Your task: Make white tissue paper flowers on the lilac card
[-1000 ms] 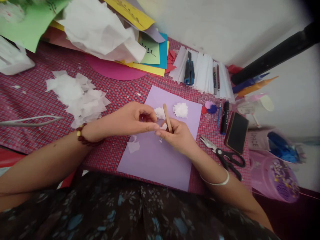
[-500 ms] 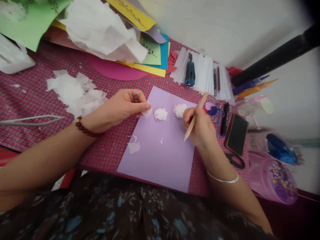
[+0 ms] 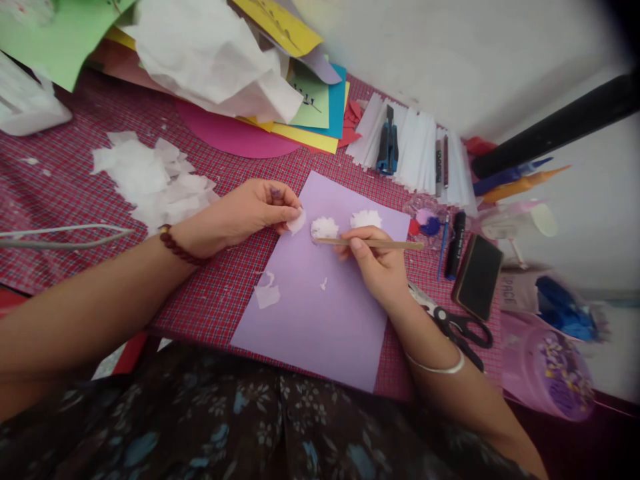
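Note:
A small piece of white tissue paper is pinched in the fingertips of my left hand, over the left edge of the purple sheet. My right hand is closed round a thin wooden stick, held nearly level. The stick's left tip meets the lower edge of a ruffled white paper tuft on the sheet. A second white tuft lies just beyond my right hand. Lower on the sheet are a loose tissue square and a tiny white scrap.
Torn tissue pieces lie at left on the checked tablecloth. Scissors, a phone and a black marker are at right. A blue cutter rests on white strips at the back, near coloured papers.
My right hand has moved left, and the stick has swung from steeply slanted to nearly level, its tip now at the left tuft. The left hand has barely moved, still holding the tissue.

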Demonstrator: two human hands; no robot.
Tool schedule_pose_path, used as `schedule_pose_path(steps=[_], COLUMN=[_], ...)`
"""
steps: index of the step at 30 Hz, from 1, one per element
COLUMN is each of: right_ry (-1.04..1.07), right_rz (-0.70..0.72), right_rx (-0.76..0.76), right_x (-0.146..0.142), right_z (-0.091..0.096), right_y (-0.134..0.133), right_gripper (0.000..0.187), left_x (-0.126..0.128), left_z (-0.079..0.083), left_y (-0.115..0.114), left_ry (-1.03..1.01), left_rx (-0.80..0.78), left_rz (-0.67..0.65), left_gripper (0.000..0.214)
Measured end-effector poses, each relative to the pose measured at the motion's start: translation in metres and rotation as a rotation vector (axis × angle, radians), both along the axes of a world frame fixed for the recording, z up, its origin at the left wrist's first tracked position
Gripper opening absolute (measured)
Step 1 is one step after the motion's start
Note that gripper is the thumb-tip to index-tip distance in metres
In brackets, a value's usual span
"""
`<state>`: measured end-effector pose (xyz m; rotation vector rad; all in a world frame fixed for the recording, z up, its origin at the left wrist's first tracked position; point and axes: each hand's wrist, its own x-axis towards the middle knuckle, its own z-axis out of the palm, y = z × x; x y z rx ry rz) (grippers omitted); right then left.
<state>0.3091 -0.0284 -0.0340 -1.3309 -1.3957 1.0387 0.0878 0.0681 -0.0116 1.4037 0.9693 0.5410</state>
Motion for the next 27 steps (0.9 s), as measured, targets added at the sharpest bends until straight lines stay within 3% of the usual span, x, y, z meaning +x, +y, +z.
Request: schedule_pose_path(steps=[9,17,23,27], right_ry=[-0.055,-0.075,-0.031,0.002], right_rz=[0.000,-0.019,-0.062,-0.074], right_rx=[0.053,0.072,0.084,0.081], right_x=[0.002,0.002,0.000,0.000], right_z=[-0.008,-0.011,-0.012,-0.013], right_y=[-0.002,0.000,0.000,0.002], right_gripper=[0.023,0.028,0.027,0.027], left_x=[0.002,0.003,0.005,0.002], left_z=[-0.003,-0.007,-0.009,-0.001], left_y=[0.001,0.001,-0.002,0.000], left_ry=[-0.020,0.035,0.131,0.140], left_rx=[-0.138,-0.079,-0.009,0.076], left_rz=[0.049,-0.004,-0.093,-0.166], left_gripper=[0.011,0.022,0.012,0.010])
